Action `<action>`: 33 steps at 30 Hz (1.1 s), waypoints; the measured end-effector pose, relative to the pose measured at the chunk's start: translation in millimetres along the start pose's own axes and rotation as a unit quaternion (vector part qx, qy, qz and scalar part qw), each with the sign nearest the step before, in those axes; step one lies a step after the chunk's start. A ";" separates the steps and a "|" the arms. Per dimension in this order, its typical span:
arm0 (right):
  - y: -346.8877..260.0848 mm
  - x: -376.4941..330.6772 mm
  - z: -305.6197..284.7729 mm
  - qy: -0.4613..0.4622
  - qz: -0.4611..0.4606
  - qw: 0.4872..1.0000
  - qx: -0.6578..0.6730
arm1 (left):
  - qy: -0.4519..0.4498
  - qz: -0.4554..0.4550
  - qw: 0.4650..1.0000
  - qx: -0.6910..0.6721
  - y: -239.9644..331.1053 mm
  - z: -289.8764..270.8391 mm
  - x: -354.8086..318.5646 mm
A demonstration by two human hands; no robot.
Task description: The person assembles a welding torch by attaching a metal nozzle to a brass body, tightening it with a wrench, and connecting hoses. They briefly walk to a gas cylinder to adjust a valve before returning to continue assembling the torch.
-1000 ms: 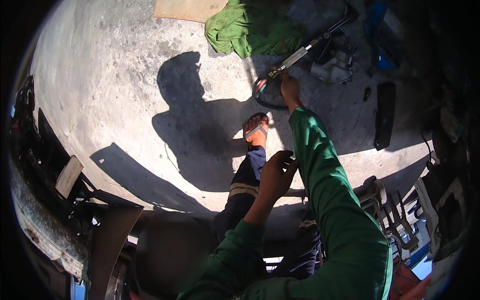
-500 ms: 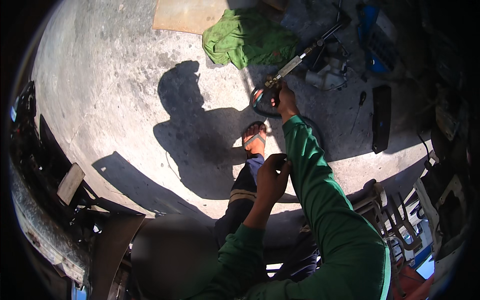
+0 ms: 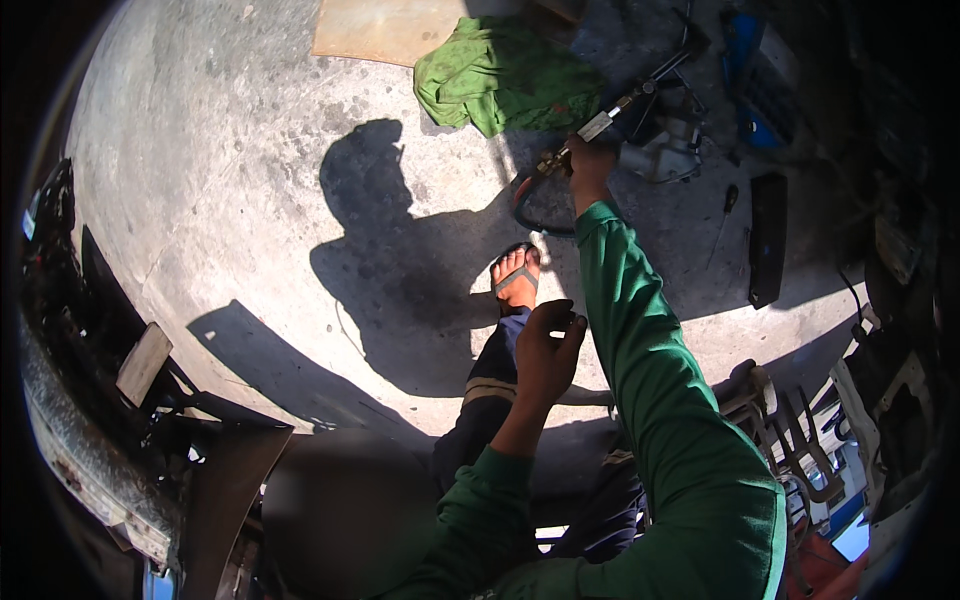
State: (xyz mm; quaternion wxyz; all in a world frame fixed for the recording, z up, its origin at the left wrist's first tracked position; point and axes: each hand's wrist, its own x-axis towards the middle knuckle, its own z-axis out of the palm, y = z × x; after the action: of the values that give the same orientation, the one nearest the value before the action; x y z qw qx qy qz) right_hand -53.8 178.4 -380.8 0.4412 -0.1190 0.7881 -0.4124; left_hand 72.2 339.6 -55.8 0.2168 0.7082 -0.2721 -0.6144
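Observation:
My right hand [image 3: 592,167] is wrapped round the handle of a gas torch [image 3: 597,125], over the floor near the green cloth [image 3: 495,75]. The torch's metal tube points away to the upper right, with brass valves at its near end. From those valves a dark green and reddish hose [image 3: 545,228] curves down over the floor. My left hand [image 3: 545,355] hovers above my knee, beside my right sleeve. Its fingers curl toward the thumb; anything small between them is too dark to make out.
A grey metal part [image 3: 665,155] lies beyond my right hand. Right of it are a screwdriver [image 3: 729,200], a long dark bar [image 3: 767,240] and a blue case [image 3: 755,85]. A tan sheet [image 3: 375,30] lies at the far edge; a wood block [image 3: 145,365] is at left.
My right hand has moved slightly away and to the right with the torch, and its back now faces up more. My left hand has stayed nearly in place.

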 end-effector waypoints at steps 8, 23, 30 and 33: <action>-76.8 -39.7 -42.6 -0.193 0.085 0.973 0.097 | 0.083 0.046 0.995 -0.043 -13.2 -9.7 -0.1; -149.2 -222.4 -208.5 -0.354 -0.024 0.922 -0.155 | -0.009 0.045 0.985 -0.166 1.1 21.7 -26.9; -128.3 -317.9 -281.7 -0.277 -0.169 0.878 -0.350 | -0.259 0.019 0.909 -0.326 23.3 53.5 -20.7; -126.1 -304.1 -284.2 -0.390 -0.033 0.920 -0.006 | -0.283 -0.041 0.902 -0.324 13.2 60.4 -17.7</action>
State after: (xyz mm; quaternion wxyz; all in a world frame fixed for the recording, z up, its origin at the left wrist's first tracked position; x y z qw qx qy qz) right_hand -124.5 421.4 -27.0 0.6987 -0.2989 0.5520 -0.3432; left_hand 9.3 342.8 -43.1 0.3229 0.4050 -0.0785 -0.8518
